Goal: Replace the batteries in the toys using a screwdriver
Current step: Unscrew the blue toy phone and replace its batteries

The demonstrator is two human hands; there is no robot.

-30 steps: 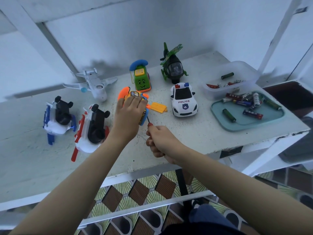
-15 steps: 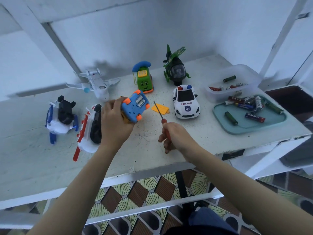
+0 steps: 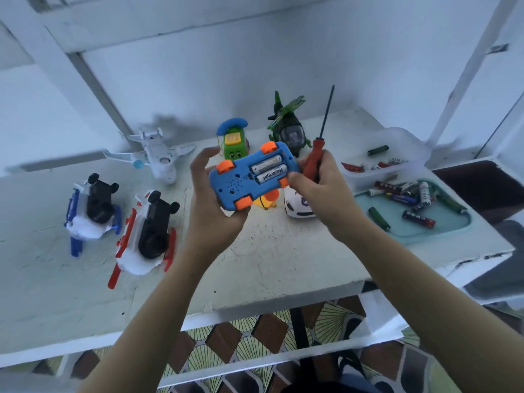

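Observation:
My left hand (image 3: 211,211) holds a blue toy car (image 3: 249,177) with orange wheels upside down above the table. Its battery bay is uncovered and shows two white batteries (image 3: 268,169). My right hand (image 3: 320,185) grips a red-handled screwdriver (image 3: 319,148) with the shaft pointing up, and its thumb touches the right end of the car beside the batteries. An orange-yellow piece (image 3: 265,202) lies on the table under the car, mostly hidden.
On the white table (image 3: 269,265) stand a white plane (image 3: 158,157), two white-and-black toys (image 3: 93,208) (image 3: 147,234), a green phone car (image 3: 234,143), a green helicopter (image 3: 289,129) and a police car (image 3: 297,205). A teal tray (image 3: 442,231) and clear tub (image 3: 402,143) hold several batteries at right.
My left hand has lifted the blue car higher and turned its underside up. My right hand has come up with the screwdriver, swung it upright, and reached the car.

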